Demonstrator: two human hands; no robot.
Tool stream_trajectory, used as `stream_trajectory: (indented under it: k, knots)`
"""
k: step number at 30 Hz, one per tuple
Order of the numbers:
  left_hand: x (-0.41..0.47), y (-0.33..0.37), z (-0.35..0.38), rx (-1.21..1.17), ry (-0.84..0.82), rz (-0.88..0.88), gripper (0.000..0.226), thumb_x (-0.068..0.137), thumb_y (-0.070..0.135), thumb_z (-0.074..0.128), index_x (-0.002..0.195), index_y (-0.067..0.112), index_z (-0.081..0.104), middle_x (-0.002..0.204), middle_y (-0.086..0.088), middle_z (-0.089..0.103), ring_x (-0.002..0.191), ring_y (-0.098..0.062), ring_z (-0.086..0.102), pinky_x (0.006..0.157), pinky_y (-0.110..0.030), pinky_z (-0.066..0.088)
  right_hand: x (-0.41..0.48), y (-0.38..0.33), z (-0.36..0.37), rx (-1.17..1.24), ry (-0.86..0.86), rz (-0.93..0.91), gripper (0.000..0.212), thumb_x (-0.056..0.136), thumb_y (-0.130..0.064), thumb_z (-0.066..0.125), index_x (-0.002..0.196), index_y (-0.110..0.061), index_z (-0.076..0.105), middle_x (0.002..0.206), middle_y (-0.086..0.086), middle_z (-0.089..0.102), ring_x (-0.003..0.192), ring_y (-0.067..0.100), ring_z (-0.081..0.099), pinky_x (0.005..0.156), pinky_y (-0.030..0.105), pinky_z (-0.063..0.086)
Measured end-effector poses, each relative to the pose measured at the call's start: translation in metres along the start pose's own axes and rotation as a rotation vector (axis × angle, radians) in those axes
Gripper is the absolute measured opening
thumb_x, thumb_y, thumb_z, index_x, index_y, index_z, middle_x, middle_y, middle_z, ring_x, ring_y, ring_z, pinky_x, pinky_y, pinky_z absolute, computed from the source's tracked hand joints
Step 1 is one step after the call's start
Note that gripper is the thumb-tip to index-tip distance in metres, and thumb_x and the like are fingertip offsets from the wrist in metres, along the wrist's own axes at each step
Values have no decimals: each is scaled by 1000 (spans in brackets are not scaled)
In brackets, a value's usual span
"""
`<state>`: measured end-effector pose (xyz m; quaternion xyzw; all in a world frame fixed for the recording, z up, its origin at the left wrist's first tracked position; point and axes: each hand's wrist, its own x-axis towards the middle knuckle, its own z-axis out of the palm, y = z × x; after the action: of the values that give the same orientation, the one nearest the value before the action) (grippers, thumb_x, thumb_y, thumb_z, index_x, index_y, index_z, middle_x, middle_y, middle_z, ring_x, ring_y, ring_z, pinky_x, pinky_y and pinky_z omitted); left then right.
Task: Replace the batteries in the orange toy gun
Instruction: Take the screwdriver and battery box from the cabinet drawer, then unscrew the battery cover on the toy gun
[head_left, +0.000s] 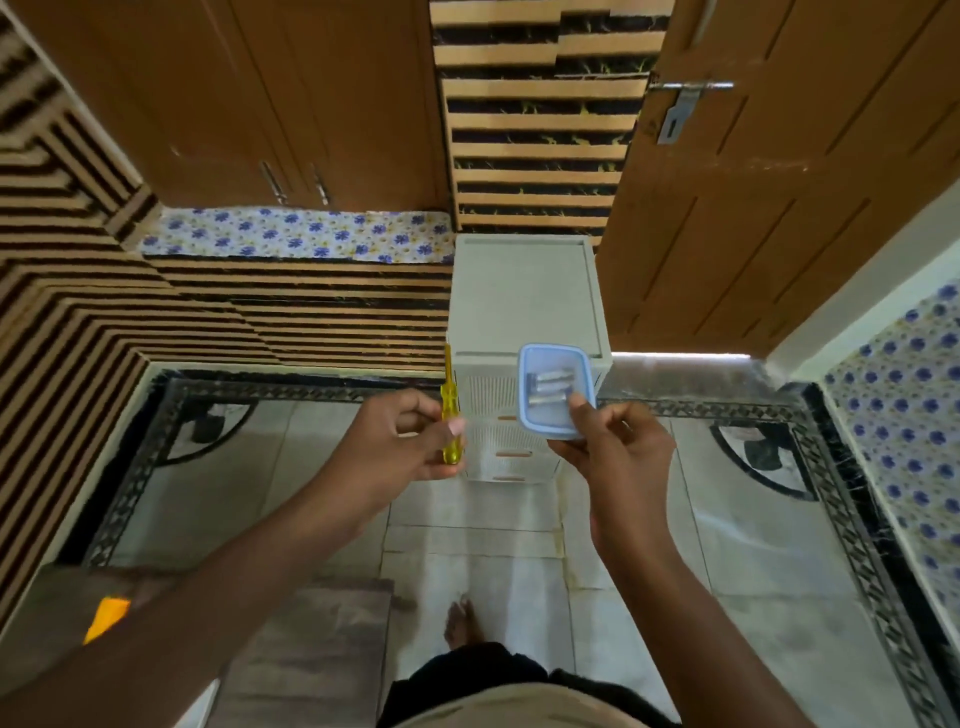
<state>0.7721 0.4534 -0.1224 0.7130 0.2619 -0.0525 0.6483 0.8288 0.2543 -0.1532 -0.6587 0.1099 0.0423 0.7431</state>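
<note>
My left hand (400, 436) grips a yellow screwdriver (449, 410) by its clear handle, shaft pointing up. My right hand (618, 447) holds a small clear box with a blue rim (540, 415), thumb on its near edge. Several silver batteries (550, 387) lie inside the box. Both hands hover in front of a white plastic drawer unit (524, 301). An orange piece (106, 618), possibly part of the toy gun, shows at the lower left behind my left forearm; most of it is hidden.
A brown door (779, 208) stands open to the right of the drawer unit. Wooden cabinets (234, 104) sit above a flower-patterned ledge (291, 234) at the left. The tiled floor (467, 545) lies below, with my foot (462, 623) on it.
</note>
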Motion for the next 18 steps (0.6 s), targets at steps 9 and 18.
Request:
stream_trajectory:
  k: [9, 18]
  knots:
    - [-118, -53, 46, -243, 185, -68, 7, 96, -2, 69, 96, -4, 62, 86, -23, 74, 65, -21, 77, 57, -26, 62, -74, 13, -47, -27, -175, -16, 17, 94, -16, 75, 95, -6, 61, 105, 18, 73, 99, 27, 77, 74, 45, 66]
    - [-232, -106, 13, -297, 248, -104, 13, 96, 2, 69, 104, -8, 67, 93, -27, 76, 73, -32, 78, 67, -34, 66, -179, 25, -60, -26, -276, 65, 18, 94, -16, 74, 112, -12, 70, 100, 21, 75, 94, 26, 77, 71, 30, 64]
